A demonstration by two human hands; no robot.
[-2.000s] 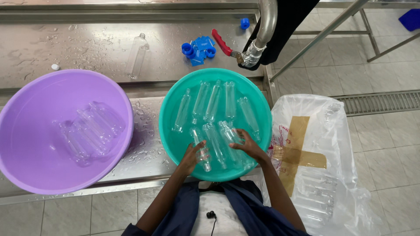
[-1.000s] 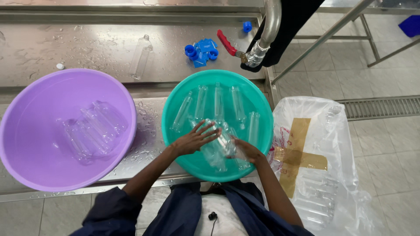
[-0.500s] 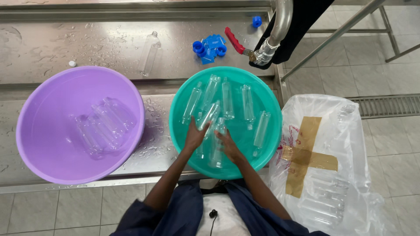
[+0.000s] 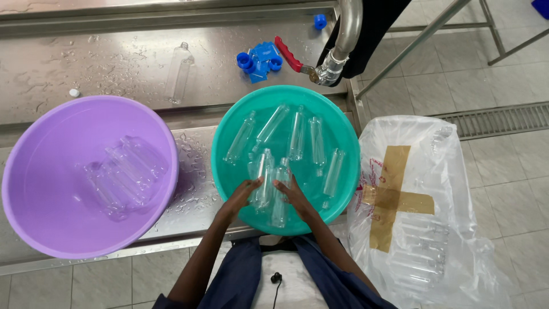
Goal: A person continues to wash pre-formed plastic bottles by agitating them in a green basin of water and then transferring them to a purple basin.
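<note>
Two basins sit side by side on our wet steel counter: a purple basin on the left with a few clear bottles under water, and a teal basin on the right where we're working. Our left hand is wrapped around a clear plastic bottle near the front of the teal basin, and our right hand is on the clear bottle next to it, fingers curled over it, though we can't tell how tight the grip is. More bottles lie fanned out behind them. Blue caps sit by the red-handled tap, one lone bottle lies on the counter, and a clear taped bag rests on the floor to our right.
</note>
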